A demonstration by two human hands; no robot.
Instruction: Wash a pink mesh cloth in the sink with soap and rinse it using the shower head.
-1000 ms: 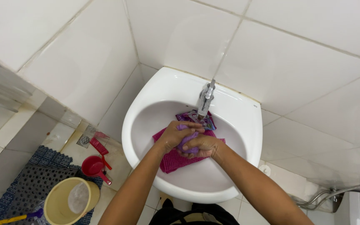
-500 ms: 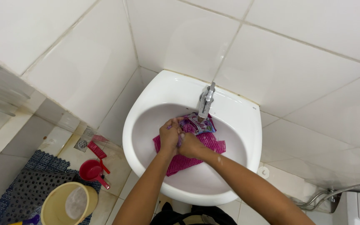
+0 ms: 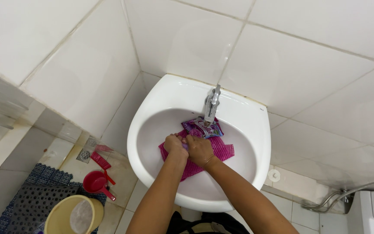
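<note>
White glossy tiles line the corner walls, and a white ceramic basin point(image 3: 256, 130) hangs from them with a metal tap point(image 3: 211, 104) at its back rim. Both hands meet low in the bowl: the left hand point(image 3: 175, 146) and right hand point(image 3: 200, 149) press side by side, knuckles touching, fingers point(image 3: 186, 139) curled tight around a bunch of pink mesh cloth point(image 3: 221, 149). The rest of the cloth spreads flat under and to the right of the fingers, against the bowl's slope. Just beyond the fingers, under the spout, lies a purple sachet point(image 3: 202, 128), crinkled and shiny.

The cloth looks like an open plastic weave, coarse and springy; wet, it may slip out of the grip or snag a fingernail if wrung hard. The sachet is thin film, so it could slide down the smooth bowl toward the drain, which the hands and cloth hide. I cannot tell whether water is running; if it is, splashes off the bunched cloth could reach the floor.

Down and left of the fingers, well apart, the tiled floor holds a dark perforated mat point(image 3: 31, 199), a yellow bucket point(image 3: 72, 216), a red scoop point(image 3: 97, 183), a red brush point(image 3: 101, 159) and a square floor drain point(image 3: 86, 152). The floor tiles look smooth, so spilled water there could make footing slick. A metal hose point(image 3: 347, 195) curves at the far right.
</note>
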